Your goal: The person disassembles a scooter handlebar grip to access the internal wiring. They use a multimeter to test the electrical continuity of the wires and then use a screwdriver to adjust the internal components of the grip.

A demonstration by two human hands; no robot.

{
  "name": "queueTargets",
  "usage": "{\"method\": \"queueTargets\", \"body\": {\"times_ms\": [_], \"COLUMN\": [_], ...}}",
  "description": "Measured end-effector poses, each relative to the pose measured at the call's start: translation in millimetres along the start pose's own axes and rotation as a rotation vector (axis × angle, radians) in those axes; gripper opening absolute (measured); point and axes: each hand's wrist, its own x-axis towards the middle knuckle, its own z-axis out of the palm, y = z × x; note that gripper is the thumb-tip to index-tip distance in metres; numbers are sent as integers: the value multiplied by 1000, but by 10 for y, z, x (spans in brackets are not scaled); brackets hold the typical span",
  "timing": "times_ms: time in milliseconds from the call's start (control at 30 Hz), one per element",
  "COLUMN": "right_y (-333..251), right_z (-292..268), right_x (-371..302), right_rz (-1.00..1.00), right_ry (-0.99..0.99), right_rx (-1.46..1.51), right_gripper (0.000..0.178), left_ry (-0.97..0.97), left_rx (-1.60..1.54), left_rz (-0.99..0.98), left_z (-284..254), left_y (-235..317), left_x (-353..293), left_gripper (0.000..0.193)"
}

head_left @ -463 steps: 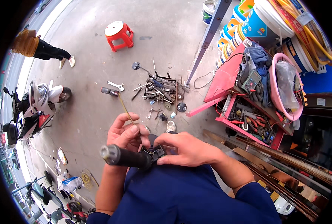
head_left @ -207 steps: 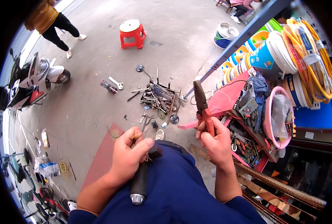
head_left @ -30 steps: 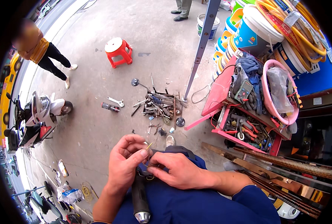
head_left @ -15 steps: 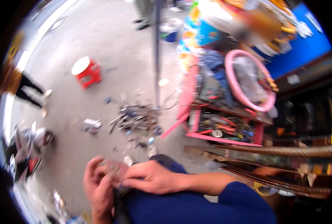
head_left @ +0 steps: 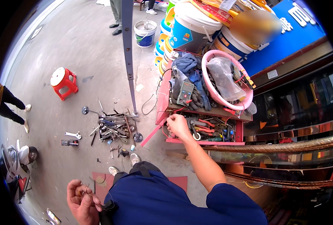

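My left hand (head_left: 83,202) is at the lower left beside my dark blue clothing, fingers curled and thumb pressed in. A thin, wire-like piece shows at its fingertips, too small to name. My right hand (head_left: 178,125) reaches to the left end of the open drawer (head_left: 207,143) of a pink tool chest, fingers pinched together; what they hold, if anything, is hidden. Pliers with red handles (head_left: 204,126) and other hand tools lie in the drawer. On top of the chest are a multimeter (head_left: 185,92), grey-blue gloves (head_left: 199,98) and a pink basin (head_left: 206,60) holding a plastic bag.
A pile of metal tools (head_left: 116,126) lies on the floor ahead, beside an upright metal post (head_left: 128,56). A wrench (head_left: 73,134) and a red stool (head_left: 66,84) are to the left. Paint buckets (head_left: 191,26) stand behind the chest. Other people's legs (head_left: 14,103) show.
My hands have come apart. My right hand has moved forward and right to the drawer; my left has dropped lower and left. The view has shifted and sharpened.
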Motion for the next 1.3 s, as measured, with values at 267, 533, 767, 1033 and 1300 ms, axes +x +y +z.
{"method": "queueTargets", "body": {"times_ms": [267,533,767,1033,1300], "right_y": [591,410,1055,1111,-859], "right_z": [321,-679,-211,-180,17], "right_x": [-25,54,64,28,-1164], "right_rz": [-324,149,318,77,-522], "right_ry": [116,302,340,679,-109], "right_rx": [-784,-718,-675,244,347], "right_gripper": [23,46,56,47,25], "left_ry": [41,194,-40,-82,-91], "left_rx": [-26,-81,-202,-301,-173], "left_rz": [39,-33,-178,-177,-240], "left_z": [-296,-269,-13,-90,-42], "left_y": [-89,-14,120,129,78], "left_x": [-83,-149,89,86,130], "left_gripper": [39,35,31,29,22]}}
